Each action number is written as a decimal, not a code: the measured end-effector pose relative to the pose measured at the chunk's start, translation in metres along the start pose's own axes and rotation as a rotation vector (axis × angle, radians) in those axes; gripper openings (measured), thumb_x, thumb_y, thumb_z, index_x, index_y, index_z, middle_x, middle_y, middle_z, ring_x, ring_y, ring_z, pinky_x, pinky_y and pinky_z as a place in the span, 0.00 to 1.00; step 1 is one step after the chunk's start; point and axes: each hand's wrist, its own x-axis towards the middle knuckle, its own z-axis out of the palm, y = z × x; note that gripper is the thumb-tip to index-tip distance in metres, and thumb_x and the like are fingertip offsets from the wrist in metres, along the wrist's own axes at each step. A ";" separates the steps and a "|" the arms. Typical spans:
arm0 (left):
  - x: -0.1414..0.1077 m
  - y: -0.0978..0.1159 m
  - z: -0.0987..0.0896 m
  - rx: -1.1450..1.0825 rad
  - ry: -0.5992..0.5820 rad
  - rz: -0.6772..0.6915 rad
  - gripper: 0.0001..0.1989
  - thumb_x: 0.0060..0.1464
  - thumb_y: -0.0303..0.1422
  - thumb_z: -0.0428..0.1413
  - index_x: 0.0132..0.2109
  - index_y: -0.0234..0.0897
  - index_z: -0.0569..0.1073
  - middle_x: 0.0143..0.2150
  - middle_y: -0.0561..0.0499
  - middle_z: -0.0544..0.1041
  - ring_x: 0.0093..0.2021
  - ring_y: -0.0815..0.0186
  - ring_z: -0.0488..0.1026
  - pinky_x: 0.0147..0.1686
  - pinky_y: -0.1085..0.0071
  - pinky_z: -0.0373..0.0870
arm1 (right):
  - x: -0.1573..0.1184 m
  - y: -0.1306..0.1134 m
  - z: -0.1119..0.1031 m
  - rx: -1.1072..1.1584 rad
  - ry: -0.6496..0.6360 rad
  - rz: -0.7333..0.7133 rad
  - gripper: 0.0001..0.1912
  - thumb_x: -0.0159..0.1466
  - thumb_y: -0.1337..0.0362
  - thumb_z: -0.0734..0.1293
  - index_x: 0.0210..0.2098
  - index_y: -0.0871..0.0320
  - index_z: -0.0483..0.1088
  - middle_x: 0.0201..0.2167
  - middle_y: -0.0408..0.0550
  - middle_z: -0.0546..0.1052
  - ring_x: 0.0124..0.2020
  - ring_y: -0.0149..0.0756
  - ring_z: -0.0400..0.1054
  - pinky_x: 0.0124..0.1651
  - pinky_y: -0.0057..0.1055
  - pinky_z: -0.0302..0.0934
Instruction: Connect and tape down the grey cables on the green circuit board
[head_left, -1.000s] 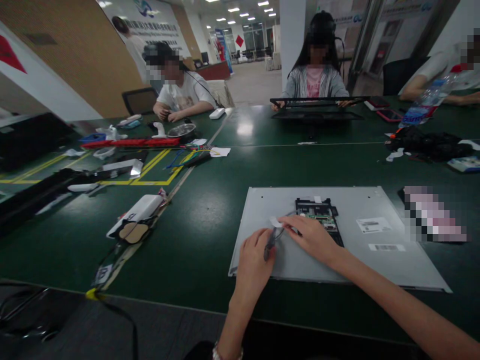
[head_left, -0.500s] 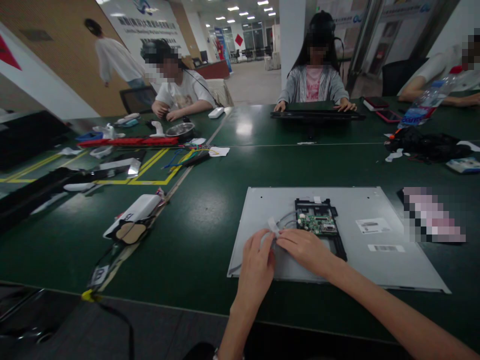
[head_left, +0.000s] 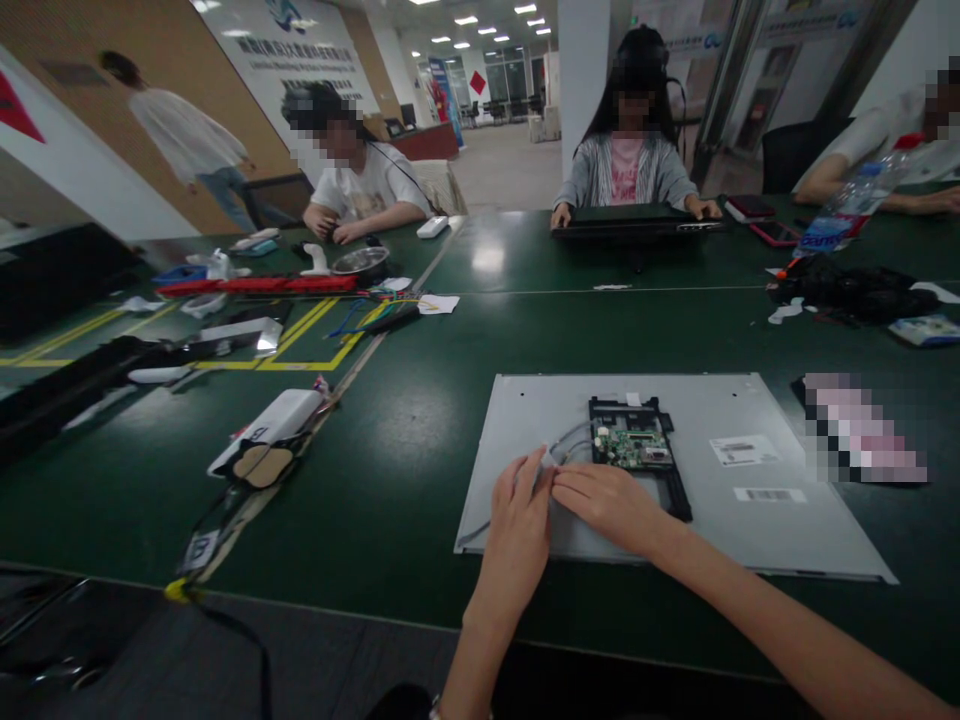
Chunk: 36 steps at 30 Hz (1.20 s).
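The left hand (head_left: 517, 515) and right hand (head_left: 609, 505) bend inward, fingertips close together, pinching thin, bendy grey wires (head_left: 571, 436). They are above a flat metal sheet (head_left: 711, 505) on the shiny green table (head_left: 405, 500). Just farther right sits a bumpy green board (head_left: 632, 447).
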 end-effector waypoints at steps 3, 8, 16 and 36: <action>0.001 -0.001 0.003 0.043 -0.053 0.027 0.27 0.57 0.16 0.41 0.61 0.31 0.66 0.67 0.43 0.60 0.68 0.55 0.54 0.65 0.50 0.54 | -0.001 -0.001 0.000 0.004 -0.014 -0.001 0.08 0.65 0.75 0.63 0.40 0.62 0.73 0.42 0.53 0.80 0.47 0.38 0.73 0.52 0.33 0.67; 0.001 -0.002 0.005 0.064 -0.138 0.025 0.30 0.56 0.15 0.39 0.64 0.29 0.61 0.67 0.41 0.60 0.69 0.58 0.53 0.65 0.52 0.53 | -0.007 -0.006 0.002 0.017 -0.046 0.050 0.11 0.65 0.74 0.61 0.45 0.63 0.72 0.47 0.55 0.78 0.49 0.39 0.73 0.52 0.34 0.67; 0.007 -0.001 0.004 -0.004 -0.154 -0.024 0.24 0.60 0.19 0.41 0.62 0.30 0.64 0.65 0.39 0.64 0.66 0.60 0.59 0.64 0.55 0.56 | -0.017 -0.029 -0.004 0.029 -0.127 0.154 0.19 0.66 0.67 0.62 0.55 0.67 0.67 0.56 0.59 0.73 0.58 0.43 0.66 0.59 0.38 0.62; 0.018 0.019 -0.003 -0.089 -0.043 -0.207 0.18 0.60 0.29 0.51 0.57 0.34 0.66 0.63 0.40 0.67 0.64 0.55 0.62 0.60 0.52 0.59 | -0.060 -0.020 -0.053 0.130 0.016 0.406 0.19 0.68 0.67 0.57 0.57 0.58 0.68 0.59 0.51 0.71 0.63 0.40 0.60 0.62 0.44 0.60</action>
